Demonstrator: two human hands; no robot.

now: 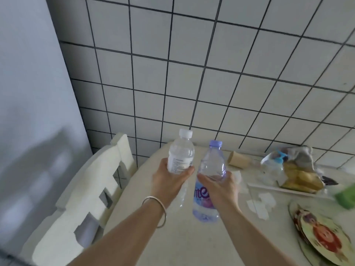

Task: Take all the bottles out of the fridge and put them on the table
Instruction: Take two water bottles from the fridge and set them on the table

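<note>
I see left hand [169, 181] gripping the white-cap bottle [180, 154], right hand [221, 186] gripping the purple bottle [208, 181], probably above the table [172, 246]. Risk: tipping onto far-right clutter [295, 169].

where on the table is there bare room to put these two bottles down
Bare tabletop lies near its chair-side edge, under both bottles. Crowded right: cardboard tube, food bag, round mats.
</note>
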